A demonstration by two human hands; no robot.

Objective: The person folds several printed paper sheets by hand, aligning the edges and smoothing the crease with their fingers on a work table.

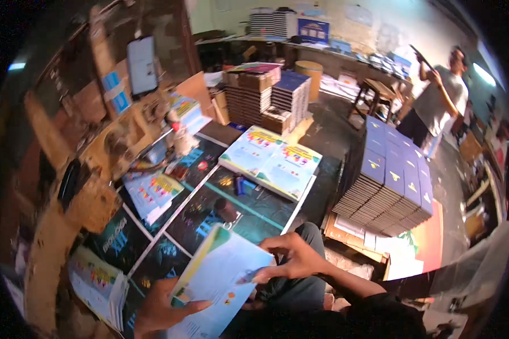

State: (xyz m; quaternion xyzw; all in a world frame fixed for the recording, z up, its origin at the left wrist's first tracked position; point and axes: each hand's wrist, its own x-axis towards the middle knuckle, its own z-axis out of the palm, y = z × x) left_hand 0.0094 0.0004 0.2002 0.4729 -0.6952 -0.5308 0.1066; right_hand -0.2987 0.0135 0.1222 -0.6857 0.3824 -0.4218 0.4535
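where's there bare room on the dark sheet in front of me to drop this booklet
Free: the dark sheet between the small dark cylinder and the paired light booklets. Crowded: the left side, with a booklet stack and clutter.

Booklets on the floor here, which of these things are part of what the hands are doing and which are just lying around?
In hand:
light blue booklet, gripped by left hand and right hand
open printed sheets ahead
booklet pile at left

Lying about:
blue book stacks
brown bundles
stool
standing person

Left hand (163,308), right hand (291,257) gripping
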